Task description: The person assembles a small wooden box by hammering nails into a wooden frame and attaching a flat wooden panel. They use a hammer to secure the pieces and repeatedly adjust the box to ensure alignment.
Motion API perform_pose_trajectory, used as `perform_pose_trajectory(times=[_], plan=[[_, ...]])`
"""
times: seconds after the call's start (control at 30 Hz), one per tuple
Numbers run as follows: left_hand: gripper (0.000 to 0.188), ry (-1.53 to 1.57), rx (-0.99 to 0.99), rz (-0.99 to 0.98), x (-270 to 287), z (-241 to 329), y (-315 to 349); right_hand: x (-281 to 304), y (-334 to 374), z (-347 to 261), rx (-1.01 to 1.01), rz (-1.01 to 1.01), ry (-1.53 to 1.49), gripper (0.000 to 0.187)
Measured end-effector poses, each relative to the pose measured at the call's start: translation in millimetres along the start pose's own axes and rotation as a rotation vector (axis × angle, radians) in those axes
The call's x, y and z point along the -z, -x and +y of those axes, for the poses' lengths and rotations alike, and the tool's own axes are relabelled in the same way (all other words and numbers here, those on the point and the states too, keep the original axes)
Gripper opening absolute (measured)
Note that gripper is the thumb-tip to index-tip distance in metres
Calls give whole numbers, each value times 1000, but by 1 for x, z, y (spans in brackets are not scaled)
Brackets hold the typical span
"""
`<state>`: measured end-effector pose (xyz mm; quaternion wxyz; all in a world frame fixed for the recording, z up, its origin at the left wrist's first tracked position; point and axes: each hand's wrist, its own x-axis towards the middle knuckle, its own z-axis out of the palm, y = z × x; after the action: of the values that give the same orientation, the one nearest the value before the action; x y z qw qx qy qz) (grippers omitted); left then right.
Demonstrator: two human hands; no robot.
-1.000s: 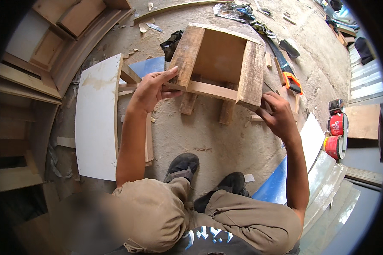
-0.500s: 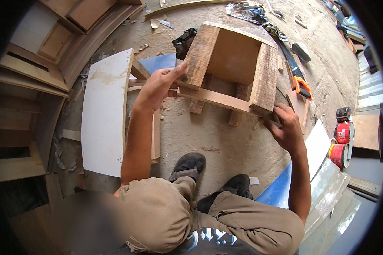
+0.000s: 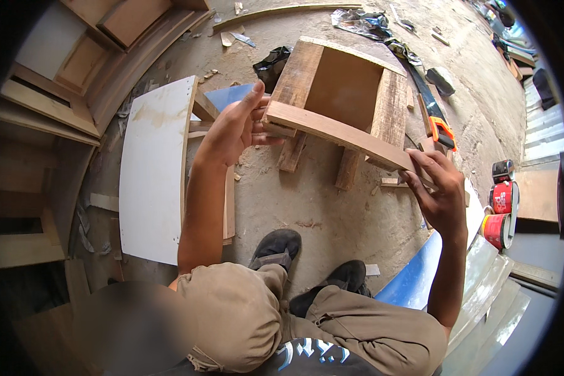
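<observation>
A wooden strip point(image 3: 332, 135) slants across the near side of a box-like wooden frame point(image 3: 391, 103), its right end lower and nearer me. My right hand point(image 3: 440, 182) pinches that right end between thumb and fingers. By the strip's left end, my left hand point(image 3: 235, 128) has its thumb raised and its fingers stretched apart, close to the box's left corner; whether the fingertips touch is unclear. The frame has rough boards at both sides and a brown panel point(image 3: 343, 81) inside. Short wooden legs point(image 3: 348, 169) show beneath the strip.
A white panel point(image 3: 153, 172) leans over wood pieces at left, near wooden cabinets point(image 3: 41, 103). A handsaw with an orange handle point(image 3: 443, 133) lies right of the box. Red cans point(image 3: 503, 197) stand farther right, by a blue sheet point(image 3: 410, 269). Scraps litter the concrete floor point(image 3: 294, 210).
The strip has come up from under the side boards and now crosses in front of them, its right end shifted rightward with my right hand. My left thumb has lifted off the left board.
</observation>
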<state>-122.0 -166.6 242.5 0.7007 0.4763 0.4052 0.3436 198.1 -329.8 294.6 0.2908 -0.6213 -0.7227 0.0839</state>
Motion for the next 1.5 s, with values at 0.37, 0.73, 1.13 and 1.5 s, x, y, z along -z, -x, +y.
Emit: perform_pose_trajectory(times=[0.37,0.73,1.13,1.5], plan=[[54,-14,8,-92,8,1,0,0,-8,0,-6,-57,-1,33],[60,25,44,-62,11,-4,-4,-25,0,-2,161,86,195,46],[72,127,17,-402,36,-32,-15,-40,23,-12,138,161,138,50],[57,56,25,-378,31,-25,-13,-42,33,7,173,88,92,37]])
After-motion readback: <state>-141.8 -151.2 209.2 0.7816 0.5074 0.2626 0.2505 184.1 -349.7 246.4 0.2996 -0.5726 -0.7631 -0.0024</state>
